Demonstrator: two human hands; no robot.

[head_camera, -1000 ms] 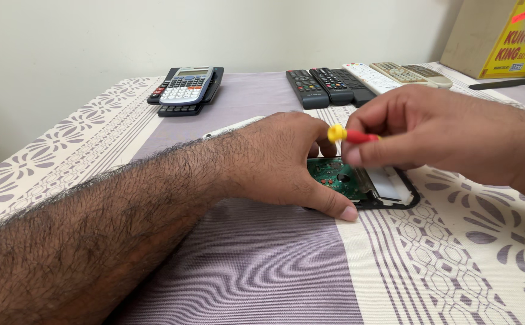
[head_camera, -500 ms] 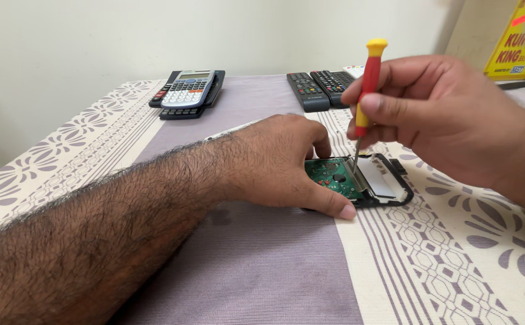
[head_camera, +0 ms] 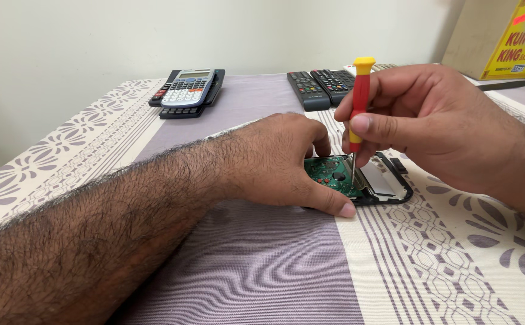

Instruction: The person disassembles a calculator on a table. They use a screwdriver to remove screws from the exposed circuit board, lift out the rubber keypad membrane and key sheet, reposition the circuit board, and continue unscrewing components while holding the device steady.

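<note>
Both hands are down at the middle of the counter (head_camera: 262, 265), working over one small opened device (head_camera: 365, 180). Left hand (head_camera: 280, 162) lies flat and curled over the near end of it, palm down, thumb stretched along the front edge and pressing the casing to the cloth; it grips nothing else. Right hand (head_camera: 431, 126) comes in from three o'clock, fingers pinched around a screwdriver (head_camera: 359, 102) with a red handle and yellow cap. The tool stands nearly upright, its thin metal tip down on the device between the two hands.

The device sits just past the left thumb, at about one o'clock from it and directly under the right hand's fingers. Its black shell is open: a green circuit board (head_camera: 331, 174) shows on the left side, partly hidden under the left hand, and a pale rectangular panel lies on the right side inside the black frame.

Farther back at eleven o'clock, a grey calculator (head_camera: 189, 88) rests on a dark one, well apart from the hands. At twelve o'clock lie two black remote controls (head_camera: 319, 84) side by side. A yellow and brown cardboard box (head_camera: 503, 36) stands at two o'clock. A patterned cream and lilac cloth covers the counter.
</note>
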